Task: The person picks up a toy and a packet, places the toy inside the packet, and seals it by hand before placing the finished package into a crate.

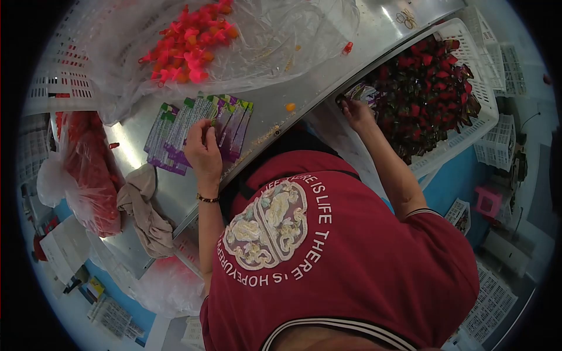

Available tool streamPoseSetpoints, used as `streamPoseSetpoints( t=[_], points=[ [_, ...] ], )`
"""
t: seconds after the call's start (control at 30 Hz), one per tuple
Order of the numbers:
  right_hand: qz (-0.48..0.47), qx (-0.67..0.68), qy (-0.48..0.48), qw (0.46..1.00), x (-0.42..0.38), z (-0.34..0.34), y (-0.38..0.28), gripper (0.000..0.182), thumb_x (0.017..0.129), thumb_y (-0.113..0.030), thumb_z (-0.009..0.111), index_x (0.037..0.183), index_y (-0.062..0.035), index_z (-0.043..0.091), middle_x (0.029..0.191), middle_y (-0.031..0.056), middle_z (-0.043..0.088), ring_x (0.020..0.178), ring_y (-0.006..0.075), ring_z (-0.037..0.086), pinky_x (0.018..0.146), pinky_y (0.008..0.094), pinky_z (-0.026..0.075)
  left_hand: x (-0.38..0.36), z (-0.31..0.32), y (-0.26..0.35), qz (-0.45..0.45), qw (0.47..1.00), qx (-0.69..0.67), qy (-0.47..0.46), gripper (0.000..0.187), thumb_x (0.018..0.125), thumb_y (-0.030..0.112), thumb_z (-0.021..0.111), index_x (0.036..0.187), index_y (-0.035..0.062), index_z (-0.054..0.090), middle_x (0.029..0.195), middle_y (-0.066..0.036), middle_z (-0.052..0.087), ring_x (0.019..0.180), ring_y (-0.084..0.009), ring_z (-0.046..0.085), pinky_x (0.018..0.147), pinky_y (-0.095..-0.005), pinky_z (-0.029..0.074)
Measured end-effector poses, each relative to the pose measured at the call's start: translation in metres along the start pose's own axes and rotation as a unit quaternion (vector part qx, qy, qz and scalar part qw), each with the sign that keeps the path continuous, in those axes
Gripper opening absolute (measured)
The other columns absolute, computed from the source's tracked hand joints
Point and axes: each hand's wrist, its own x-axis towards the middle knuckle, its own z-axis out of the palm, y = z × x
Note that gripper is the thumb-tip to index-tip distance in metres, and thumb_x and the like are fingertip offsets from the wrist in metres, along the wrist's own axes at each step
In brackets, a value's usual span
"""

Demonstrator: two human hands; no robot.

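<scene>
Purple-and-green printed flat packets lie fanned in overlapping rows on the metal table. My left hand rests over them, thumb and fingers pinched at the top edge of one packet. Over the near rim of a white crate, my right hand has its fingers closed around a small dark piece that I cannot make out. Just beyond those fingertips sits a purple-and-white wrapper. Many small dark red-and-black wrapped pieces fill the crate.
Pink-and-orange plastic pieces lie on a clear plastic bag at the back. An orange piece and rubber bands are on the table. A beige cloth hangs over its left edge beside a bagged red bundle.
</scene>
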Motion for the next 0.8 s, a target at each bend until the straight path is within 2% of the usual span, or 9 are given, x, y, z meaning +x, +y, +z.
streamPoseSetpoints(
  t=[0.13,0.2,0.27,0.3,0.37,0.53,0.63,0.7,0.8],
  points=[
    [0.038,-0.069,-0.038,0.996,-0.011,-0.016,-0.02,0.029,0.09,-0.023,0.056,0.109,-0.0017,0.054,0.1,0.0165,0.066,0.081,0.0255,0.067,0.059,0.0323,0.051,0.002,0.002,0.002,0.068,0.992,0.107,-0.021,0.021,0.081,0.002,0.062,0.101,0.0027,0.06,0.098,-0.012,0.06,0.09,-0.0294,0.058,0.08,-0.0373,0.047],
    [0.064,-0.259,-0.047,0.963,-0.06,-0.002,-0.047,0.029,0.088,-0.028,0.058,0.101,-0.0022,0.058,0.085,0.0149,0.068,0.068,0.0226,0.067,0.055,0.0311,0.049,0.003,0.002,0.006,0.078,0.988,0.135,-0.018,0.023,0.079,0.004,0.064,0.102,0.0036,0.059,0.1,-0.011,0.06,0.093,-0.03,0.057,0.082,-0.0388,0.046],
    [0.032,-0.525,-0.112,0.843,-0.091,0.018,-0.067,0.028,0.087,-0.027,0.058,0.087,0.0,0.063,0.067,0.0114,0.066,0.054,0.0189,0.063,0.05,0.0304,0.048,0.005,0.0,0.006,0.113,0.978,0.173,-0.007,0.028,0.075,0.007,0.069,0.101,0.0051,0.059,0.103,-0.011,0.059,0.096,-0.0313,0.055,0.083,-0.0407,0.045],
    [0.031,-0.531,-0.132,0.837,-0.108,0.036,-0.069,0.028,0.087,-0.027,0.058,0.087,0.0,0.063,0.067,0.0114,0.066,0.054,0.0189,0.063,0.05,0.0304,0.048,0.006,-0.001,0.008,0.107,0.976,0.187,0.008,0.028,0.075,0.007,0.069,0.101,0.0051,0.059,0.103,-0.011,0.059,0.096,-0.0313,0.055,0.083,-0.0407,0.045],
    [-0.066,-0.712,-0.144,0.684,-0.14,0.076,-0.076,0.027,0.087,-0.024,0.058,0.08,0.0011,0.065,0.06,0.0082,0.063,0.043,0.0145,0.054,0.041,0.0233,0.041,0.007,0.001,0.015,0.093,0.969,0.23,-0.022,0.026,0.075,0.007,0.07,0.097,0.0045,0.058,0.099,-0.01,0.057,0.093,-0.0311,0.054,0.081,-0.0407,0.046],
    [-0.269,-0.567,-0.373,0.684,-0.183,0.196,-0.047,0.016,0.086,-0.013,0.057,0.085,0.0005,0.067,0.065,0.0081,0.065,0.055,0.0127,0.06,0.053,0.0254,0.048,0.011,0.007,0.009,0.096,0.96,0.262,-0.013,0.022,0.073,0.011,0.072,0.09,0.004,0.059,0.095,-0.01,0.055,0.091,-0.03,0.054,0.079,-0.039,0.047],
    [-0.561,-0.508,-0.346,0.554,-0.127,0.273,-0.011,0.017,0.085,-0.011,0.059,0.099,-0.0043,0.066,0.089,0.0118,0.065,0.076,0.0228,0.063,0.071,0.0323,0.05,0.014,0.011,0.002,0.091,0.957,0.277,-0.009,0.021,0.074,0.014,0.072,0.089,0.0047,0.06,0.094,-0.01,0.057,0.091,-0.0295,0.055,0.077,-0.0383,0.048],
    [-0.614,-0.494,-0.324,0.523,-0.092,0.311,0.012,0.024,0.083,-0.009,0.059,0.106,-0.0064,0.065,0.098,0.0129,0.064,0.086,0.0272,0.062,0.077,0.035,0.049,0.012,0.011,0.005,0.069,0.956,0.285,-0.011,0.02,0.075,0.015,0.072,0.09,0.0054,0.062,0.094,-0.01,0.058,0.091,-0.0292,0.056,0.076,-0.0381,0.048],
    [-0.735,-0.497,-0.246,0.391,-0.082,0.331,0.032,0.04,0.081,-0.007,0.06,0.121,-0.0102,0.057,0.109,0.0138,0.06,0.102,0.0332,0.055,0.085,0.0396,0.046,0.018,0.008,0.018,0.044,0.963,0.262,-0.035,0.017,0.076,0.016,0.07,0.084,0.0038,0.061,0.094,-0.012,0.057,0.091,-0.0301,0.055,0.073,-0.0387,0.05]
  ],
)
